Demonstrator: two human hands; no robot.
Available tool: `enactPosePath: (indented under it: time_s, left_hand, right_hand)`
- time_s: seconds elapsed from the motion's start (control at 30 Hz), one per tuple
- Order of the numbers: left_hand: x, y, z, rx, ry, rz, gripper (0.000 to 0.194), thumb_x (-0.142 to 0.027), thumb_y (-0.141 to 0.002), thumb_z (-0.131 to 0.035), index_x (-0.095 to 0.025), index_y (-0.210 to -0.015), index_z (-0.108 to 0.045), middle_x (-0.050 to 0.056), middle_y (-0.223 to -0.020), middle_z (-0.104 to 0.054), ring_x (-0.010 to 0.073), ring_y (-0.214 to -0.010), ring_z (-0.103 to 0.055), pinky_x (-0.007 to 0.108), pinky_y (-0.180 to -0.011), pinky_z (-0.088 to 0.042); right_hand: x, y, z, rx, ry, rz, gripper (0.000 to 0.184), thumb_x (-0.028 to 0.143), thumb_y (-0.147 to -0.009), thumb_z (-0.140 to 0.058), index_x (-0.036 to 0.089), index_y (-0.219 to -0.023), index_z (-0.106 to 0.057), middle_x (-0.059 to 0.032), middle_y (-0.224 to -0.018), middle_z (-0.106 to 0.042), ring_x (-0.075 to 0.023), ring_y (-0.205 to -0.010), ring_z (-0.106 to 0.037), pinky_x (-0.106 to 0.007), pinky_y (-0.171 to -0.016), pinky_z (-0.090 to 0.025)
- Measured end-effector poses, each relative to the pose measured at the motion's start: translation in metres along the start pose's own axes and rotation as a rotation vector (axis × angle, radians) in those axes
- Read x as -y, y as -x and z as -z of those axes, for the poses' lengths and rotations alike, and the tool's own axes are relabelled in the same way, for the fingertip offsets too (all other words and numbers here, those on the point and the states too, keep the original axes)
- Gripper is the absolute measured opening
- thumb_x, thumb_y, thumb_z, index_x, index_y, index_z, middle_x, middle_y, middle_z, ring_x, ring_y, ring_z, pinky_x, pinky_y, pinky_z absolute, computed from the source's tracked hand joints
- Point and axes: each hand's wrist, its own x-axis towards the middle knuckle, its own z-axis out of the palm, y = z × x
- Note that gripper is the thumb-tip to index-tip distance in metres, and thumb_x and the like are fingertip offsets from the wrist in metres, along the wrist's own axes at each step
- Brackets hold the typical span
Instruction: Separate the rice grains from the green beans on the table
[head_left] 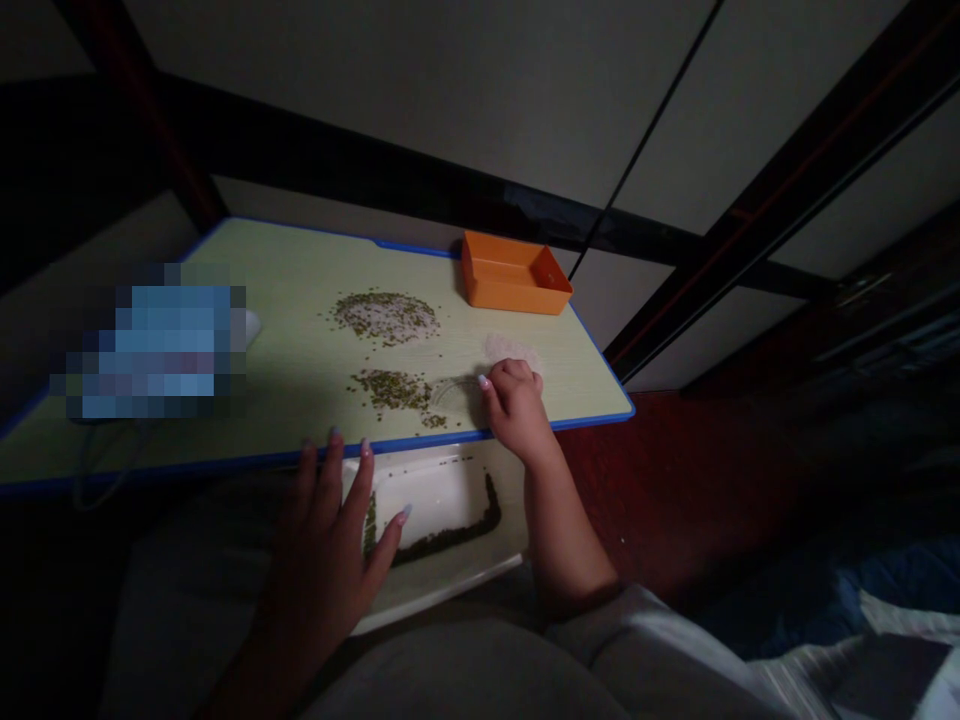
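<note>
My left hand [326, 535] is spread, with its fingertips by the table's blue front edge and its thumb over the left part of a white tray [435, 500]. Dark green grains line the tray's front and right sides. My right hand [517, 405] is closed on the tabletop, with its fingers curled down; whatever they hold is hidden. Just beyond it lies a pale patch of fine grains [510, 350]. Left of that hand, a faint clear curved shape touches a small pile of green grains [394, 390]. Farther back spreads a larger mixed pile of green and pale grains [386, 317].
An orange open box [514, 285] stands at the table's back right corner. On the left of the pale table [292, 270] is a blurred-out blue item [161, 350], with a thin cord hanging below. Cabinet panels rise behind the table.
</note>
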Motion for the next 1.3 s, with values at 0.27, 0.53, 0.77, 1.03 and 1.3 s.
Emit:
enactPosePath:
  time_s: [0.27,0.53,0.77,1.03,1.3]
  left_hand:
    - [0.001,0.001,-0.001,0.004,-0.002,0.009,0.083,-0.039,-0.088,-0.054,-0.022,-0.157,-0.009,0.02,-0.164,-0.015,0.0432,-0.151,-0.012,0.064,-0.114,-0.031]
    - [0.0,0.002,-0.001,-0.006,-0.007,0.009,0.084,-0.039,-0.088,-0.055,-0.02,-0.156,-0.011,0.021,-0.163,-0.018,0.0434,-0.151,-0.013,0.062,-0.114,-0.032]
    - [-0.001,0.001,-0.003,-0.023,-0.024,-0.007,0.084,-0.04,-0.088,-0.055,-0.02,-0.156,-0.01,0.022,-0.162,-0.021,0.0451,-0.15,-0.017,0.064,-0.111,-0.037]
    - [-0.001,0.002,-0.002,-0.019,-0.018,0.003,0.085,-0.04,-0.088,-0.055,-0.022,-0.157,-0.008,0.019,-0.164,-0.017,0.0437,-0.151,-0.015,0.063,-0.113,-0.035]
    - [-0.001,0.001,0.0,-0.019,-0.017,-0.002,0.084,-0.039,-0.088,-0.054,-0.021,-0.157,-0.009,0.021,-0.163,-0.018,0.0443,-0.15,-0.015,0.064,-0.112,-0.035]
  right_hand:
    - [-0.012,0.001,0.005,-0.038,-0.159,0.054,0.034,0.031,-0.101,-0.033,0.023,-0.071,-0.046,-0.0054,-0.088,-0.057,-0.0198,-0.094,-0.05,-0.033,-0.084,-0.038]
    - [-0.019,0.002,0.005,-0.071,-0.007,-0.036,0.023,0.023,-0.097,-0.036,0.022,-0.081,-0.053,-0.0078,-0.097,-0.059,-0.0226,-0.097,-0.047,-0.035,-0.084,-0.034]
    - [-0.021,0.002,0.003,-0.001,0.032,-0.033,0.022,0.021,-0.095,-0.038,0.021,-0.084,-0.057,-0.0085,-0.101,-0.06,-0.0238,-0.101,-0.047,-0.035,-0.082,-0.032]
    - [-0.016,0.002,0.001,0.003,0.027,0.013,0.024,0.024,-0.098,-0.037,0.021,-0.083,-0.056,-0.0078,-0.1,-0.06,-0.0231,-0.1,-0.047,-0.035,-0.083,-0.031]
    - [-0.013,0.002,0.001,0.029,0.009,0.027,0.023,0.023,-0.097,-0.039,0.021,-0.084,-0.057,-0.0074,-0.101,-0.06,-0.023,-0.101,-0.047,-0.035,-0.084,-0.032]
